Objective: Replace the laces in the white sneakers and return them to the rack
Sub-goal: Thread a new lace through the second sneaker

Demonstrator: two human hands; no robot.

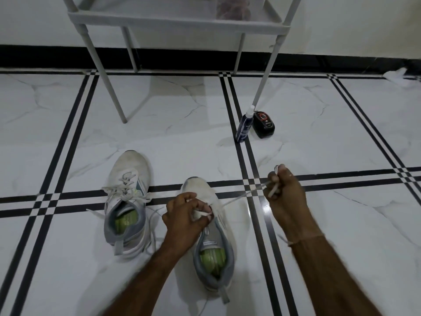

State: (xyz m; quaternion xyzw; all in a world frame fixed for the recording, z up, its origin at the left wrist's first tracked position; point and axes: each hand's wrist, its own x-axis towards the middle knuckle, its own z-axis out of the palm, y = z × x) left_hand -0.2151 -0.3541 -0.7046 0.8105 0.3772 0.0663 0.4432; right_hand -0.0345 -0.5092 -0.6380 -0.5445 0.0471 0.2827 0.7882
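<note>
Left hand (186, 215) is down on the nearer white sneaker (214, 242), fingers curled and pinching a bunch of white lace right at the eyelets. I can't tell which eyelet row it's working, because the knuckles cover it. Right hand (284, 188) is out to the side and beyond that pinch, closed in a fist round the free end of the lace (239, 198), which runs taut from the sneaker's throat up into the fist, a short tail poking out below the fingers.

The second sneaker (129, 169) sits just outside the left hand, laced but untied, its loose ends trailing on the tiles toward my left wrist. The rack (173, 22) stands well beyond both hands, and a spray bottle (245, 126) and a small black polish container (264, 125) stand on the floor between it and the right fist.

Here's my worry. That line is tight, so a hard tug from the fist could drag the lace clean through and leave the two ends uneven, or strip it out of the far eyelet. If the left pinch eases, I'd expect the sneaker to skate on this glossy tile. And the left forearm is close enough to the neighbour's loose ends to snag them.
</note>
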